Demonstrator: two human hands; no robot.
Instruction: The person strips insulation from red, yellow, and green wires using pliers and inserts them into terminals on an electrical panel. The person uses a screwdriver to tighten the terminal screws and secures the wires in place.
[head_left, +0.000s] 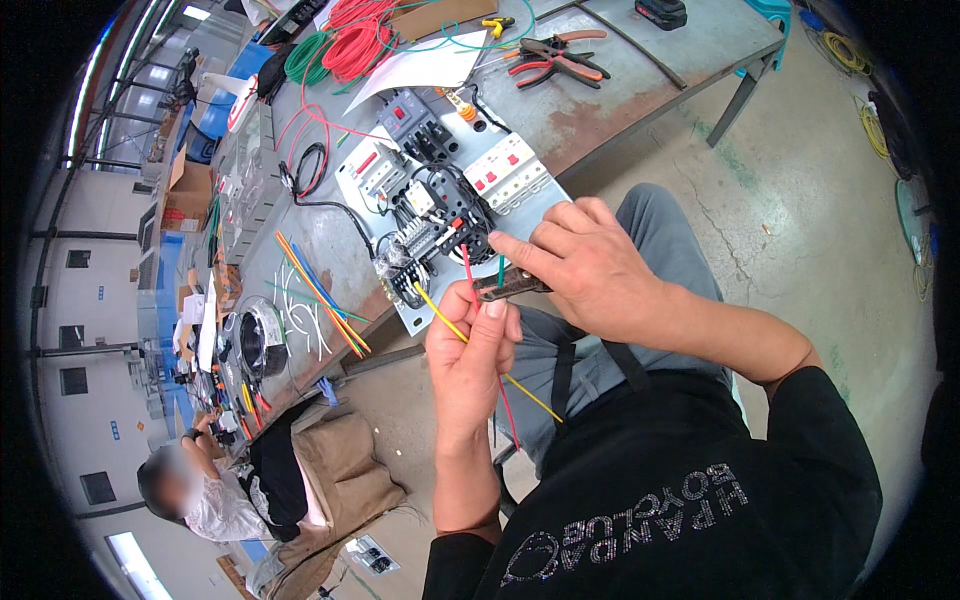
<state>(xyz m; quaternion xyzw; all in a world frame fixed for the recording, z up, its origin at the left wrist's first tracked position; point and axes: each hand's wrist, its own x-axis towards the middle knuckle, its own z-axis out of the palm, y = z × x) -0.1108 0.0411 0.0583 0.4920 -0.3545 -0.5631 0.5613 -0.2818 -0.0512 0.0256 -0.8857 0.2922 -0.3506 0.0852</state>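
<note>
Two bare hands meet over a wired grey panel (412, 316) in my head view, the only one on my feed. The left hand (462, 368) is narrowed to a pinch, thumb against fingers, around a red wire (468, 265). From the panel's dark components, that wire drops toward the person, its long axis nearly upright with a slight lean to the right, its loose end pointing down past the wrist. A yellow wire (435, 308) crosses the same hand on a steeper slant, from the panel's lower left corner to the person's lap; whether the pinch grips it too, I cannot tell.

The right hand (590, 255) curls around a dark hand tool (518, 283), index finger stretched toward the components. I see the tool lying almost level across the view, nose pointing left at the left fingertips, just beside the red wire; whether it bites the wire, I cannot tell. A short green wire (502, 270) stands near it.

The panel rests on a worn metal bench (590, 115), where red-handled pliers (557, 70), red wire coils (360, 40) and a black coil (262, 340) lie. A co-worker (225, 505) sits at the left.
</note>
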